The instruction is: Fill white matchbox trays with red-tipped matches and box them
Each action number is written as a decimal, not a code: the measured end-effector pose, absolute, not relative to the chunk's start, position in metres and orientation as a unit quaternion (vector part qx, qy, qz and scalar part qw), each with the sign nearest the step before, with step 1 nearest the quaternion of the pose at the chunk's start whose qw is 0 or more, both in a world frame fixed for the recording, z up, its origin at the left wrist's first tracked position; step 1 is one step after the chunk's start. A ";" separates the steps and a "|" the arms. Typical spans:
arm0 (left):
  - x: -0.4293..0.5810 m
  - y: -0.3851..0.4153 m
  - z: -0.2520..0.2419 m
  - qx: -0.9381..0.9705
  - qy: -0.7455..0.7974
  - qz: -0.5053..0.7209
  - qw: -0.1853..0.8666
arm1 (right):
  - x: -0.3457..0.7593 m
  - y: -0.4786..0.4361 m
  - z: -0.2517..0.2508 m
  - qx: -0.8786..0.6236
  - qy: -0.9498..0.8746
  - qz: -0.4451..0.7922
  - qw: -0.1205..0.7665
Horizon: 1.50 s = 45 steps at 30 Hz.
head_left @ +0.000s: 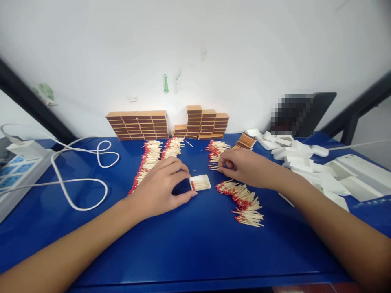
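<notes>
A small white matchbox tray (209,182) with matches along its lower side lies on the blue table. My left hand (163,185) brackets the tray's left end between thumb and fingertips. Behind that hand run two rows of red-tipped matches (152,151), partly hidden by it. My right hand (233,164) is closed in a pinch at the edge of another match pile (214,149); its fingers partly cover the match ends. Closer to me, below the right hand, spreads a loose heap of matches (249,215).
Stacked matchboxes (137,124) stand along the wall, with shorter stacks (207,122) to their right. Brown matchbox sleeves (246,141) lie beyond my right hand. White empty trays (301,158) are heaped at right. A white cable (105,185) and power strip (26,173) occupy the left.
</notes>
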<state>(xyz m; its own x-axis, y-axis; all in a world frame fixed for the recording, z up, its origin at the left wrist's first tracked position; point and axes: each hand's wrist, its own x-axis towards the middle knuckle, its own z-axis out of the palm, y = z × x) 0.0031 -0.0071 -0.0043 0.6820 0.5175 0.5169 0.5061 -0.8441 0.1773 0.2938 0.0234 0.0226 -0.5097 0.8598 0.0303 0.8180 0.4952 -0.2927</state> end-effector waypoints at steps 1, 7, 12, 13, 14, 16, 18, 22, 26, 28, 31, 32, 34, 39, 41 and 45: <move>0.003 -0.007 -0.004 0.917 0.280 0.285 0.011 | 0.294 0.023 0.023 -0.490 -0.859 0.121 0.085; 0.003 -0.008 -0.005 0.918 0.279 0.281 0.001 | 0.293 0.024 0.023 -0.497 -0.855 0.121 0.082; 0.002 -0.008 -0.005 0.918 0.280 0.282 0.007 | 0.293 0.025 0.021 -0.494 -0.856 0.134 0.072; 0.002 -0.008 -0.005 0.918 0.280 0.282 0.007 | 0.293 0.025 0.021 -0.490 -0.858 0.132 0.074; 0.002 -0.008 -0.005 0.917 0.281 0.282 0.006 | 0.293 0.025 0.021 -0.485 -0.861 0.130 0.079; 0.002 -0.008 -0.004 0.916 0.283 0.283 0.000 | 0.292 0.024 0.021 -0.474 -0.866 0.125 0.102; 0.002 -0.007 -0.004 0.916 0.284 0.283 -0.005 | 0.289 0.020 0.023 -0.460 -0.870 0.122 0.133; 0.002 -0.006 -0.003 0.915 0.284 0.288 -0.005 | 0.282 0.010 0.027 -0.431 -0.874 0.131 0.182; 0.002 -0.006 -0.004 0.912 0.291 0.288 -0.005 | 0.277 0.005 0.029 -0.417 -0.876 0.124 0.206; 0.002 -0.006 -0.005 0.911 0.293 0.291 -0.007 | 0.277 0.004 0.028 -0.412 -0.878 0.112 0.215; 0.003 -0.007 -0.004 0.910 0.295 0.292 -0.005 | 0.276 0.003 0.026 -0.404 -0.883 0.104 0.214; 0.003 -0.007 -0.004 0.910 0.295 0.292 -0.005 | 0.275 0.002 0.025 -0.403 -0.885 0.102 0.210; 0.003 -0.007 -0.002 0.910 0.294 0.293 -0.004 | 0.275 0.001 0.024 -0.402 -0.888 0.096 0.202; 0.004 -0.008 -0.001 0.911 0.295 0.289 -0.003 | 0.270 -0.003 0.018 -0.392 -0.896 0.087 0.191; 0.003 -0.008 -0.002 0.911 0.293 0.290 -0.002 | 0.266 -0.005 0.013 -0.385 -0.899 0.088 0.186; 0.003 -0.008 -0.003 0.912 0.291 0.290 -0.003 | 0.259 -0.008 0.004 -0.377 -0.906 0.089 0.172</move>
